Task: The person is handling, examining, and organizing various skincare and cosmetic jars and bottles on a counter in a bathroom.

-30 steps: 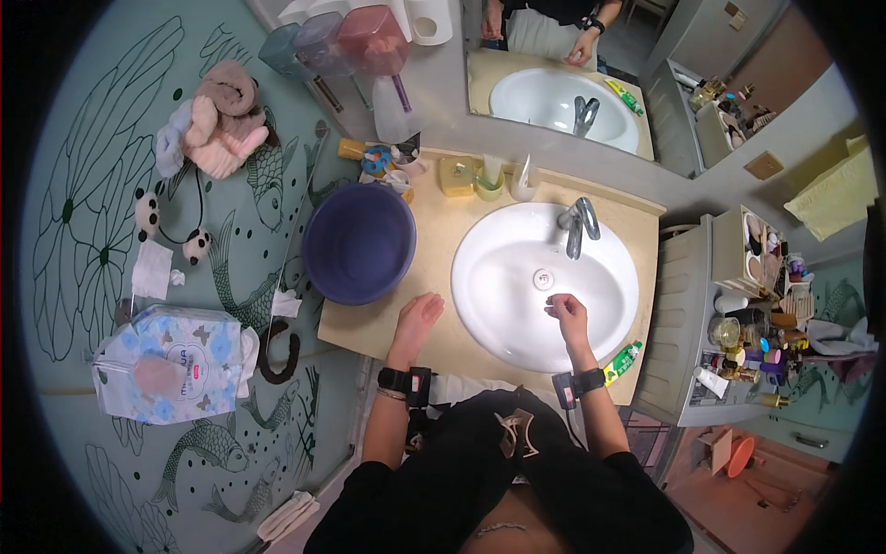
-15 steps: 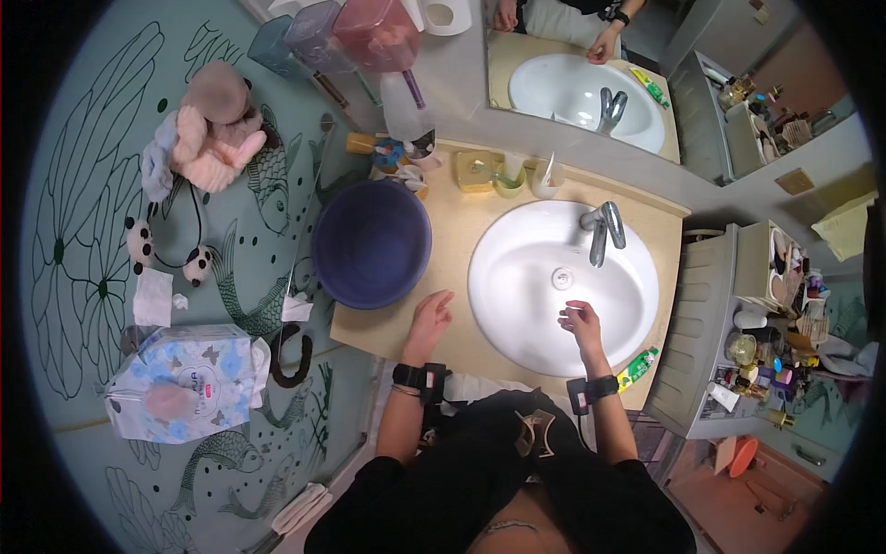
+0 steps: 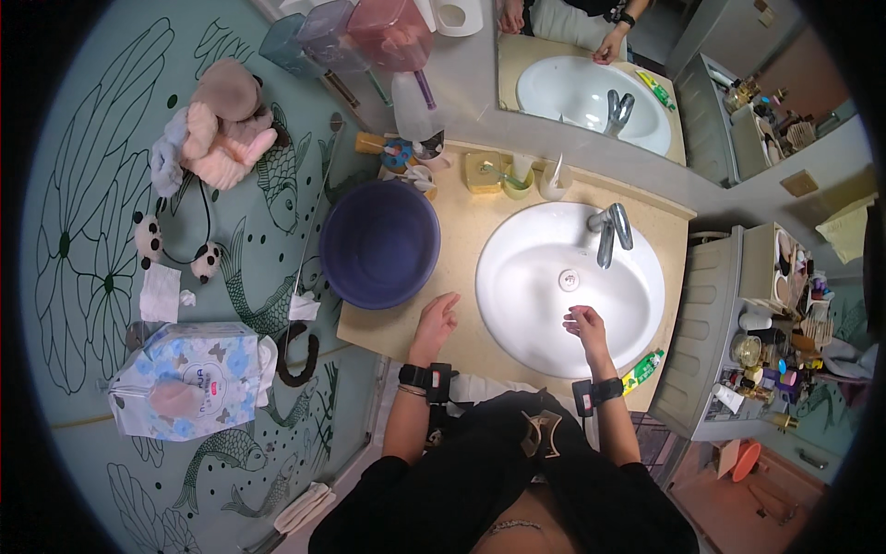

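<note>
My left hand [image 3: 436,326] hovers over the beige counter [image 3: 451,242], between the dark blue basin [image 3: 379,242] and the sink. Its fingers are stretched out, with nothing in them. Above the front part of the white oval sink [image 3: 517,323] is my right hand [image 3: 585,329], fingers loosely bent and apart, and I see nothing held there. A chrome faucet [image 3: 612,233] stands at the sink's back right, its spout over the bowl. By the sink's front right rim, near my right wrist, lies a green and yellow tube [image 3: 642,372]. Both wrists wear black bands.
Along the counter's back stand a yellow soap box [image 3: 483,173], a green cup [image 3: 519,180] and a white cup [image 3: 556,181]. A mirror [image 3: 591,83] rises behind. Leftward, a tissue pack [image 3: 189,383] hangs on patterned glass. Rightward, a cabinet [image 3: 706,323] adjoins shelves of toiletries.
The whole view has shifted slightly, so everything appears a little further right. Both hands keep nearly the same places and poses over the counter and sink.
</note>
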